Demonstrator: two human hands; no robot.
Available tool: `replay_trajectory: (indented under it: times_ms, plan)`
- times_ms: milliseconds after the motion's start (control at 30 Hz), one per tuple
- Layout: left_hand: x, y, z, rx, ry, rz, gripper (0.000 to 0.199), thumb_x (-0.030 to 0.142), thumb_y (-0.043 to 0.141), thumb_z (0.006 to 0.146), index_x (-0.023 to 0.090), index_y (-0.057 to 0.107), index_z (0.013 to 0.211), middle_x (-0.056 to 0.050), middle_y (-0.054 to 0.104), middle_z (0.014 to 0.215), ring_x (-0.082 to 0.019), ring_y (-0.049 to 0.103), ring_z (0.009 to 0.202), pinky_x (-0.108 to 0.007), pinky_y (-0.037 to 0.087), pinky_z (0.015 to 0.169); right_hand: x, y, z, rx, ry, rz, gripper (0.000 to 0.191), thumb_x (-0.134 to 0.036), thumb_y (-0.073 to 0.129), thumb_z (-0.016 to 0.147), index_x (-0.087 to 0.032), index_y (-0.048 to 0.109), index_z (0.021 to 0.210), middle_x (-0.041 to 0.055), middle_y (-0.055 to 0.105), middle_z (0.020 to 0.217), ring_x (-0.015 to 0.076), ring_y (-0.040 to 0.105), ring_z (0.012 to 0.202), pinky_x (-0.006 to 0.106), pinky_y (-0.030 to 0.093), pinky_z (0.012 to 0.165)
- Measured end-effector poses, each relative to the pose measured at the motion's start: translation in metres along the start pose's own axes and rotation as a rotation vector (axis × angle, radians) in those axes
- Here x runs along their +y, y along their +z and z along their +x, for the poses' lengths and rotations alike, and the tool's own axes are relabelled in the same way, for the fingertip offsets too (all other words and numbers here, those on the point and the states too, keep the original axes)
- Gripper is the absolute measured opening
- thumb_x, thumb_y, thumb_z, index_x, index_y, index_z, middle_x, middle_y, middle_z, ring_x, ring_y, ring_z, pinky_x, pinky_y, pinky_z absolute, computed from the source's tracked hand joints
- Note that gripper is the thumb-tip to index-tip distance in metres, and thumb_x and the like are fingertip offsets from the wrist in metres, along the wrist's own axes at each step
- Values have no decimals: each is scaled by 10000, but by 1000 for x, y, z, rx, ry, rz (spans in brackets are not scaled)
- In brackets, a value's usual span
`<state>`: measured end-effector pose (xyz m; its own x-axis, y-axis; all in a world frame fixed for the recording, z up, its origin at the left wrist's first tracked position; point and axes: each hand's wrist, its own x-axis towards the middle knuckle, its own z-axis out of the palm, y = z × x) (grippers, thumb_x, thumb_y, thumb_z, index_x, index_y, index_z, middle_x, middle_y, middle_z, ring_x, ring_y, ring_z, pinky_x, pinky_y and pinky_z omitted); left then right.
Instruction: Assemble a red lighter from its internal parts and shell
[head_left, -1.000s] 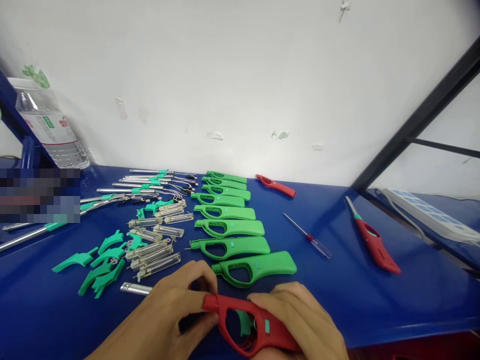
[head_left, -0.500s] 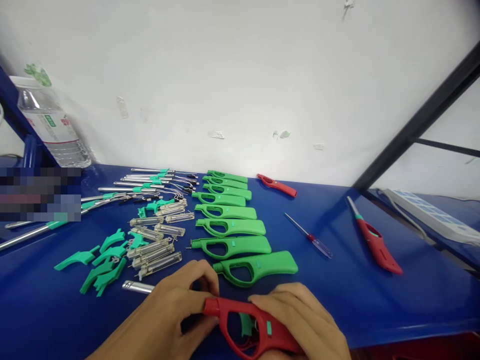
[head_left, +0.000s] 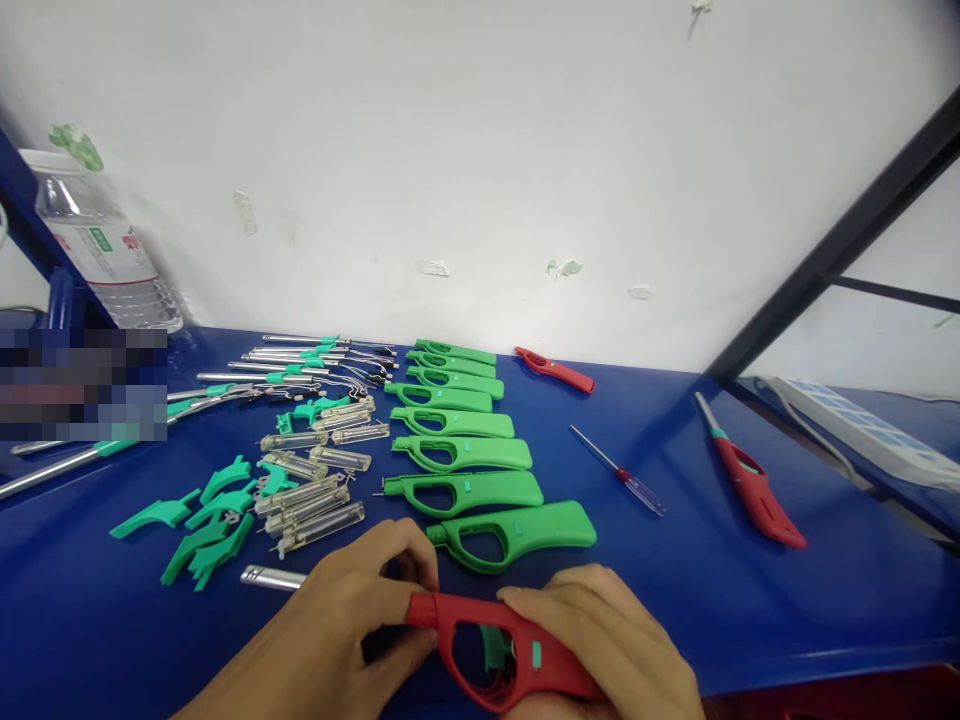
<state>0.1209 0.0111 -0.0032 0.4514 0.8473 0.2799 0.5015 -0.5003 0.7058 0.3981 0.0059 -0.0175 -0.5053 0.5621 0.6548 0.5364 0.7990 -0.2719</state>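
Observation:
Both my hands grip a red lighter handle (head_left: 551, 665) at the near edge of the table. My left hand (head_left: 360, 610) pinches its narrow front end between thumb and fingers. My right hand (head_left: 615, 640) wraps round the rear body from above, with fingers underneath partly hidden. A green trigger (head_left: 493, 648) and some thin wire show inside the handle's loop. A silver metal tube (head_left: 272, 578) sticks out beyond my left wrist. Just past my hands lies a green lighter handle (head_left: 551, 530), the nearest in a column of several.
Clear fuel cartridges (head_left: 322, 525) and loose green triggers (head_left: 214, 550) lie to the left, with metal tubes with wires (head_left: 300, 365) behind. A screwdriver (head_left: 637, 490), a red lighter (head_left: 757, 490) and a red handle (head_left: 559, 372) are rightward. A plastic bottle (head_left: 112, 260) stands back left.
Almost nothing differs. Both hands keep their hold on the red lighter handle, which has tilted very slightly; the view has shifted a few pixels.

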Motion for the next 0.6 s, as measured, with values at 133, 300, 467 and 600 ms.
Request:
replay_trajectory:
  times_ms: [133, 300, 467, 600]
  plan:
    - [-2, 1, -1, -4, -1, 7, 292, 118, 647, 1008, 296, 818, 851, 31, 680, 983, -92, 688, 822, -165, 492, 706, -2, -1, 2, 10, 15, 32, 351, -435, 799, 1085, -207, 697, 1332, 15, 814, 915, 197, 772, 814, 260, 674, 756]
    - [-7, 4, -4, -6, -12, 0, 298, 144, 627, 1039, 314, 820, 889, 37, 666, 1015, -87, 658, 819, -182, 464, 706, -4, -3, 5, -3, 50, 64, 274, -401, 782, 1092, -223, 688, 1278, 8, 812, 925, 180, 765, 808, 220, 674, 756]
    - [-6, 2, -2, -14, -14, 9, 299, 166, 611, 1067, 312, 812, 900, 38, 662, 1020, -89, 639, 795, -193, 451, 692, -1, -5, 2, -34, 48, -13, 306, -468, 736, 1117, -261, 694, 1339, -8, 844, 998, 195, 816, 945, 221, 686, 865]
    - [-3, 1, -2, -4, -6, -2, 291, 140, 636, 1033, 307, 812, 873, 39, 670, 1007, -90, 644, 789, -183, 460, 686, -1, -8, 1, -56, 27, -73, 404, -583, 747, 1086, -280, 728, 1353, -16, 875, 1045, 206, 845, 1044, 207, 681, 927]
